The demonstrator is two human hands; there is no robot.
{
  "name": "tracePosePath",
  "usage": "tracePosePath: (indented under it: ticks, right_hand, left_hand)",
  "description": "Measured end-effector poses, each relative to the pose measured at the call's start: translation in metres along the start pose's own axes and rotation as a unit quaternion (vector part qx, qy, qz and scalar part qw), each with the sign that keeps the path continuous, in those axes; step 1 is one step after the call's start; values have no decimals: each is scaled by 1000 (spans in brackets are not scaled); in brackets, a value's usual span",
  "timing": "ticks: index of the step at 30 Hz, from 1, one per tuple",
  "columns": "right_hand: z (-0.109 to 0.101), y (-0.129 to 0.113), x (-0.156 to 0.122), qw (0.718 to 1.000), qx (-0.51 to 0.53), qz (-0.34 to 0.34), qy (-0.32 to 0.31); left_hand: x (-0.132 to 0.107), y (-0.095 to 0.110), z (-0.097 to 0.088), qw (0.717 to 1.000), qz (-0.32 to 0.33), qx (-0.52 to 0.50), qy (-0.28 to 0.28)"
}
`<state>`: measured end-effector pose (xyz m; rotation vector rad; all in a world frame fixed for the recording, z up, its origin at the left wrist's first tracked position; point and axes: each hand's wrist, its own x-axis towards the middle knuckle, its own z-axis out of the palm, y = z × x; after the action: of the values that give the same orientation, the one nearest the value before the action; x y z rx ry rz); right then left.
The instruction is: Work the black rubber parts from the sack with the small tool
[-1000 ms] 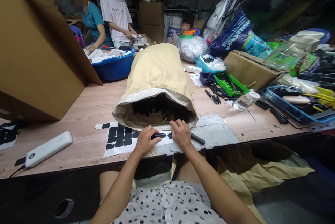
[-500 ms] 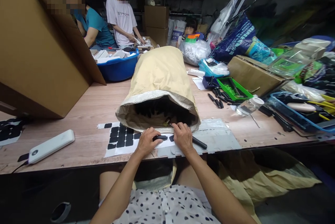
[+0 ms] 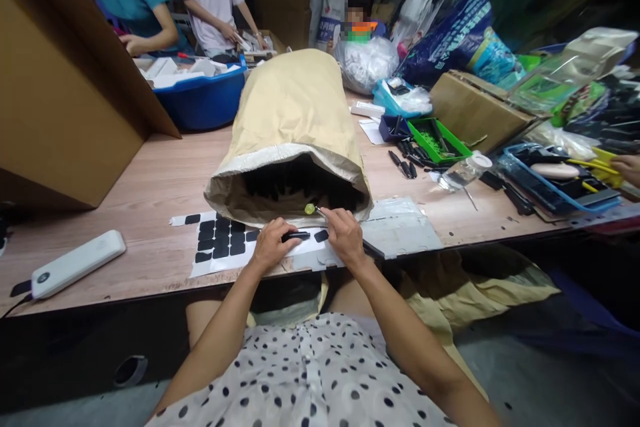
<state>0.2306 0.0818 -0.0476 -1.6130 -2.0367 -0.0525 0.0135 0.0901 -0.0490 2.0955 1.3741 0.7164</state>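
My left hand (image 3: 273, 242) is closed around a short black rod-shaped piece (image 3: 299, 235), its tip pointing right. In my right hand (image 3: 344, 232) is a thin metal rod-like tool (image 3: 320, 212) with a round yellow-green end, held at the bag's mouth. Behind the right wrist a thicker black stick (image 3: 373, 250) shows; I cannot tell whether it is held or lies on the table. The paper sack (image 3: 295, 104) lies on its side, mouth toward me, with dark pieces inside. Under my hands is a white sheet (image 3: 241, 260) of black rounded-square stickers (image 3: 220, 240).
A white power bank (image 3: 80, 264) and large cardboard box (image 3: 55, 100) are at left. Behind stands a blue basin (image 3: 205, 104). To the right are a green tray (image 3: 435, 140), clear jar (image 3: 463, 172) and blue-rimmed tray (image 3: 560, 187). Other people work at the back; another hand (image 3: 627, 168) shows at right.
The view has tilted and shifted, and the yellow-green end now shows more clearly beyond my right fingers. Both hands keep their hold. Another person's hand has appeared at the right edge.
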Motion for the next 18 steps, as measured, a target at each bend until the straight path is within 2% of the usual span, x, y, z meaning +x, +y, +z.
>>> tracePosePath:
  ticks: [3, 7, 13, 18]
  right_hand:
    - [-15, -14, -12, 994, 102, 12, 28]
    - [-27, -33, -33, 981, 189, 25, 26]
    - [-29, -39, -48, 983, 179, 23, 35]
    - [-24, -36, -46, 984, 171, 38, 7]
  left_hand:
    - [1, 0, 0, 1000, -3, 0, -1]
    - [1, 1, 2, 1000, -1, 2, 3]
    - [1, -3, 6, 1000, -1, 3, 10]
    - [1, -2, 6, 1000, -3, -2, 13]
